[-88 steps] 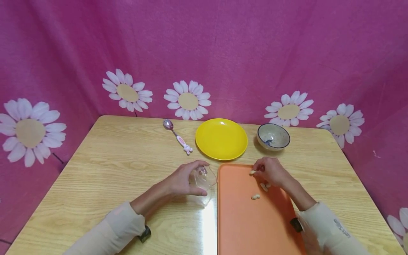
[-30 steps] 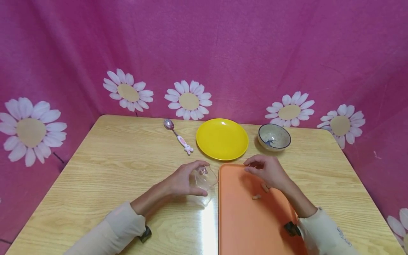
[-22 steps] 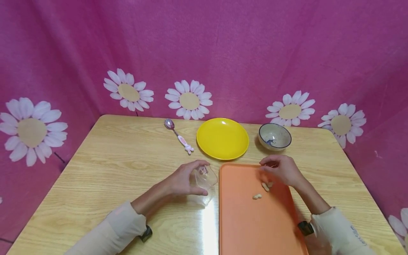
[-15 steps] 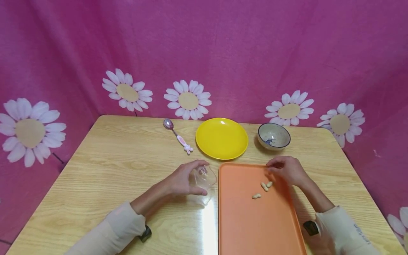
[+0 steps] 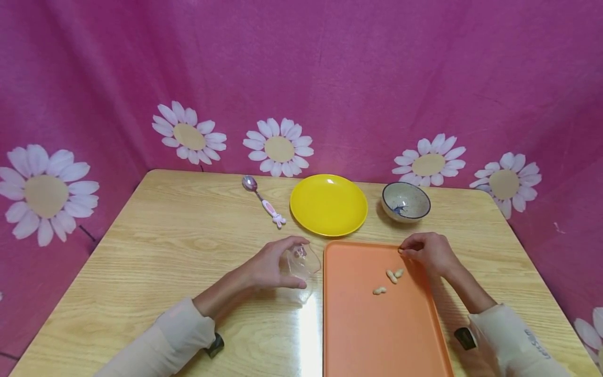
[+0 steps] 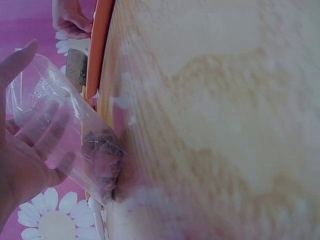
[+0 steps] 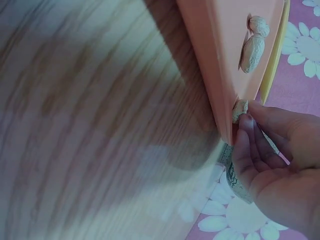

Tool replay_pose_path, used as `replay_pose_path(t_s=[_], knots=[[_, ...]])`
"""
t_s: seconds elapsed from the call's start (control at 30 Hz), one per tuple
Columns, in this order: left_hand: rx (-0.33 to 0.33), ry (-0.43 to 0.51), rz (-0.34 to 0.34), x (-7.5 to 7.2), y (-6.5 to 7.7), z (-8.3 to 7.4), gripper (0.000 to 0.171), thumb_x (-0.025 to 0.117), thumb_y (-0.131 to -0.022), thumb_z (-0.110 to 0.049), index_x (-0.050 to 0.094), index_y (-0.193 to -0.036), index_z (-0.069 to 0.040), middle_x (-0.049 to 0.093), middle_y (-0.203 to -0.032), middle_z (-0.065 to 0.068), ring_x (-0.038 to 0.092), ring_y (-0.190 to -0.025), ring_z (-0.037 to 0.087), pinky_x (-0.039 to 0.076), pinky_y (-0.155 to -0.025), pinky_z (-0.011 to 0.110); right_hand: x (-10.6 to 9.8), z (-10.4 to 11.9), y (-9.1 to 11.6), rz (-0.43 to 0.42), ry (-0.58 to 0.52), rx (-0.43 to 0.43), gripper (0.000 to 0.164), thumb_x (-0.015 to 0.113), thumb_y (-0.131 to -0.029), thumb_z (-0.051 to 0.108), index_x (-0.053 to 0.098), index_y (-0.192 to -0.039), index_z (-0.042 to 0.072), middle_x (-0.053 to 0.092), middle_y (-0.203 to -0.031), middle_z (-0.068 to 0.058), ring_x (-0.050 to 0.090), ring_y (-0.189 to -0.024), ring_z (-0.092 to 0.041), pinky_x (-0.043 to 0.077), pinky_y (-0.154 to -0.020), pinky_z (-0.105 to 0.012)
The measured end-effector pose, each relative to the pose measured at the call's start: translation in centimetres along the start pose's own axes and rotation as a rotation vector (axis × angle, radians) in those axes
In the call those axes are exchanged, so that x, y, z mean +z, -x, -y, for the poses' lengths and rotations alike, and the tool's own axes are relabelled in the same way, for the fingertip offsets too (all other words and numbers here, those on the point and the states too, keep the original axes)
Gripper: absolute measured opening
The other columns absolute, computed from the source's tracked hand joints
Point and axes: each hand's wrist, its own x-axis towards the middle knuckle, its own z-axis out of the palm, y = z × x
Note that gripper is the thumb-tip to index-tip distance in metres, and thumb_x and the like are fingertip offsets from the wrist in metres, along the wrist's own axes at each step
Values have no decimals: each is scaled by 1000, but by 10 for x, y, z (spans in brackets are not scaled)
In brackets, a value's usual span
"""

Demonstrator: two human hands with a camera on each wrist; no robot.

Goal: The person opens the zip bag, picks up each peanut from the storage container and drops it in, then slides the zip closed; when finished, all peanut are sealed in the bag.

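My left hand (image 5: 268, 267) holds a clear cup (image 5: 303, 264) just left of the orange tray (image 5: 372, 330), thumb and fingers spread round its sides. In the left wrist view, the fingers show through the transparent wall of the cup, and its base is near the table. At the tray's far right corner, my right hand (image 5: 431, 253) pinches a peanut (image 7: 240, 111) between thumb and fingertips. More peanuts lie on the tray: two together (image 5: 391, 276) and one (image 5: 379, 290) closer to me. The fingers mostly cover the pinched peanut in the head view.
Behind the tray stand a yellow plate (image 5: 328, 205) and a patterned bowl (image 5: 406, 202). A spoon (image 5: 265, 202) with a rabbit handle lies left of the plate. A pink flowered cloth (image 5: 330, 78) hangs along the table's back edge.
My right hand has moved rightwards from the tray's far edge to its far right corner, where it now pinches a peanut. The left hand and the cup have stayed in place.
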Motion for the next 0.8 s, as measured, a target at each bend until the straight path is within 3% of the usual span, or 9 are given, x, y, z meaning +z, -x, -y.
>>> replay_pose_path(t_s=[0.5,0.8], knots=[[-24,-5,9,0,0,-1,81,85,-68,-29,45,-138,-17,52,-137,-2,44,-130,20,31,-112,48,2,3,-1,23,151,-115,4,75,-76,6,73,-80,7,71,-74,-3,56,-69,-10,46,-64,-26],[-21,3,8,1,0,-1,80,85,-68,-29,46,-138,-17,52,-136,-2,44,-130,21,31,-112,49,1,19,-2,12,54,-100,4,71,-81,6,69,-84,7,68,-76,-2,57,-71,-12,47,-63,-23]])
